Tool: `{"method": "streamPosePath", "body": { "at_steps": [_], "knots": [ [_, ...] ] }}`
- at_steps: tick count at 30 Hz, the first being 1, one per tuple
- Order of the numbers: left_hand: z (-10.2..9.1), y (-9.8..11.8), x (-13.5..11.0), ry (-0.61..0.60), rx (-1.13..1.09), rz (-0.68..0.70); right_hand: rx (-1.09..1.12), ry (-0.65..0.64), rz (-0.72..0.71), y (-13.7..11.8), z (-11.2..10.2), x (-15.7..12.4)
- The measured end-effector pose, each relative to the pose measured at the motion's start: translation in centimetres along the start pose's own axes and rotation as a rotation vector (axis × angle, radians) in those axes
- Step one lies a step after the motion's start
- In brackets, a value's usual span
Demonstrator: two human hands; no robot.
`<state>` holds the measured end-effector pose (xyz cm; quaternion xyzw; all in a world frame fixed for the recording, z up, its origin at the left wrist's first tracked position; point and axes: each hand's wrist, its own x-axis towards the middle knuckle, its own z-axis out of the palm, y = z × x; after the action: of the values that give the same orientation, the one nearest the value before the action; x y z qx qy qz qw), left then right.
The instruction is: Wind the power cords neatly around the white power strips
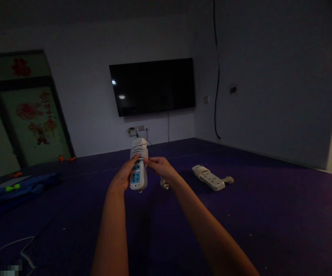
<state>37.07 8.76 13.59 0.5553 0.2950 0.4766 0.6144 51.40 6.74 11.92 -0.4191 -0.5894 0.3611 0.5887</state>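
Observation:
A white power strip (143, 180) with blue socket faces is held up in front of me, its white cord (139, 152) wound several times around the upper half. My left hand (123, 174) grips the strip's left side, the thumb lying over its front just below the coils. At the right edge, my right hand (160, 167) pinches at the lowest turns of the cord. Below that hand hangs or lies a pale plug end (164, 184), partly hidden by the wrist. To the right, a second white power strip (211, 180) lies on the purple floor, its cord wrapped round one end.
Blue fabric (19, 191) lies on the purple floor (269, 214) at the left, with a white cable (13, 242) nearer me. A television (154, 88) hangs on the far wall above wall sockets (138, 130). A black cable (218, 88) dangles along the right wall.

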Motion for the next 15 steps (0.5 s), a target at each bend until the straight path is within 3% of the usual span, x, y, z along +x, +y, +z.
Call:
{"method": "streamPosePath", "body": {
  "at_steps": [7, 11, 15],
  "knots": [
    [0.9, -0.7, 0.6, 0.159, 0.06, 0.194, 0.016, 0.06, -0.15, 0.7, 0.2, 0.5],
    [0.4, 0.1, -0.4, 0.097, 0.092, 0.187, 0.007, -0.089, -0.127, 0.9, -1.2, 0.5],
    [-0.5, 1.2, -1.8, -0.067, 0.166, 0.118, -0.125, -0.225, -0.082, 2.0, -2.9, 0.9]
  ]
}}
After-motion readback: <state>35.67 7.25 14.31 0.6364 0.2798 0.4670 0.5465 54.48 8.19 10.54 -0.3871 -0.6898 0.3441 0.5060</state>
